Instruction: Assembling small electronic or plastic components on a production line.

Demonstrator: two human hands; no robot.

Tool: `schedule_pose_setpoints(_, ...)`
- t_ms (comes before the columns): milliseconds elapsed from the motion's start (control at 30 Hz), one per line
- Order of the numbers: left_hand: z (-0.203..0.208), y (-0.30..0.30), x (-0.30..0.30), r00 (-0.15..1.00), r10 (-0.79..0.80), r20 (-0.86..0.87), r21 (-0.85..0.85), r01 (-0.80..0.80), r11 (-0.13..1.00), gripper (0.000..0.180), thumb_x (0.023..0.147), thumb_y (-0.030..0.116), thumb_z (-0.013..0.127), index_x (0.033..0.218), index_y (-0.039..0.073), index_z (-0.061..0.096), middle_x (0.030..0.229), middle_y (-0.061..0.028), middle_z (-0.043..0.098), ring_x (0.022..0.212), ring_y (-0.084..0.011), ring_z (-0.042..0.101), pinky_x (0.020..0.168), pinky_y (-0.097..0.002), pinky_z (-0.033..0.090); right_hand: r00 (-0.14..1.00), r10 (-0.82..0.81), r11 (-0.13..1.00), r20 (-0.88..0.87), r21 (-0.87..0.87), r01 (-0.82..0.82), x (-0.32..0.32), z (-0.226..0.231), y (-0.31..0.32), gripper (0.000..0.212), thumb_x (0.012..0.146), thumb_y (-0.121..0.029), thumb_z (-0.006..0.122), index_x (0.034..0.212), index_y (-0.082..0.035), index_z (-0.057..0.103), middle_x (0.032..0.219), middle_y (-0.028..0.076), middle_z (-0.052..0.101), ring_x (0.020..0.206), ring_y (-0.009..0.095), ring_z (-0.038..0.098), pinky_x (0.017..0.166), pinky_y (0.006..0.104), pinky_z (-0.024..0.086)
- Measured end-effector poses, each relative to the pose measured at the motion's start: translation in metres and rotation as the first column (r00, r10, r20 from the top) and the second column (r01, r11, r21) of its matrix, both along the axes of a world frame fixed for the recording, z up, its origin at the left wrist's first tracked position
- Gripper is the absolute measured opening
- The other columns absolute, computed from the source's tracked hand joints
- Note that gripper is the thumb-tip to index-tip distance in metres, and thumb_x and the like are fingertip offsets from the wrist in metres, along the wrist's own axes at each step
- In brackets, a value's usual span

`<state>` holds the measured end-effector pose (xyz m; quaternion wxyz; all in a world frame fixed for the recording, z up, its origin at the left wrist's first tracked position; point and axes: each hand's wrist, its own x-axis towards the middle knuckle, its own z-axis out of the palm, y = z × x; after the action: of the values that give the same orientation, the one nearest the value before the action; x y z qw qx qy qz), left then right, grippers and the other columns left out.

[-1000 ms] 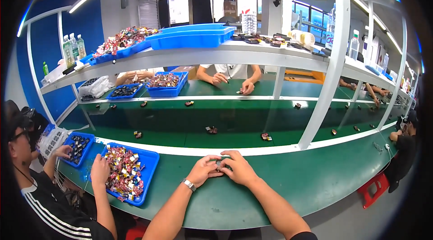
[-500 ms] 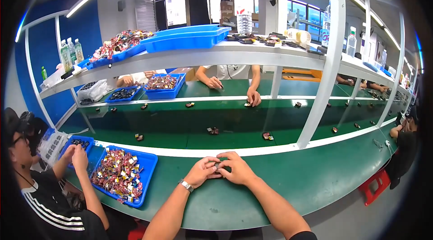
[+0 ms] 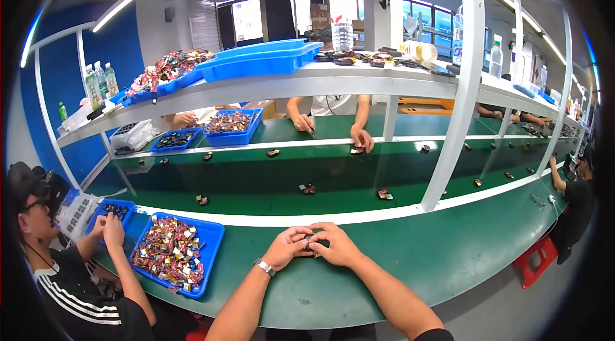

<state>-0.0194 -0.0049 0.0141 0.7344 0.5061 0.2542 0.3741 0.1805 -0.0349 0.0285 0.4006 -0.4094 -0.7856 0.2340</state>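
Observation:
Over the green bench (image 3: 448,248), in front of the white rail, my left hand (image 3: 287,248) and my right hand (image 3: 334,244) meet. Their fingertips close together on a small dark part (image 3: 311,250), with a bit of yellow showing at its lower edge. Fingers cover most of it, so its exact kind does not show. To the left of my hands sits a blue tray (image 3: 216,238), heaped with small red, black and yellow-labelled pieces (image 3: 170,251).
Beyond the rail, a green conveyor belt (image 3: 269,177) carries spaced-out small assemblies (image 3: 307,189). A white post (image 3: 451,110) and a shelf with blue trays (image 3: 256,62) rise ahead. A co-worker (image 3: 77,283) sits at left; another person's hands (image 3: 362,140) work across the belt.
The assemblies on the belt have shifted slightly right relative to the posts. My hands stay together on the part. The person at far right has raised an arm.

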Motion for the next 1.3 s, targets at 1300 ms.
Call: schedule_pose_setpoints(1300, -0.011, 0.003, 0.001, 0.996, 0.076, 0.054, 0.013, -0.077, 0.997, 0.018, 0.097, 0.009, 0.054, 0.114, 0.007, 0.048, 0.112, -0.0107, 0.062, 0.105, -0.0211, 0.063, 0.091, -0.0406, 0.055, 0.957, -0.252, 0.964, -0.145, 0.052, 0.262, -0.022, -0.010, -0.007, 0.014, 0.082, -0.015, 0.069, 0.093, -0.008, 0.075, 0.118, 0.008, 0.064, 0.110, 0.029, 0.058, 0.095, 0.0381, 0.047)
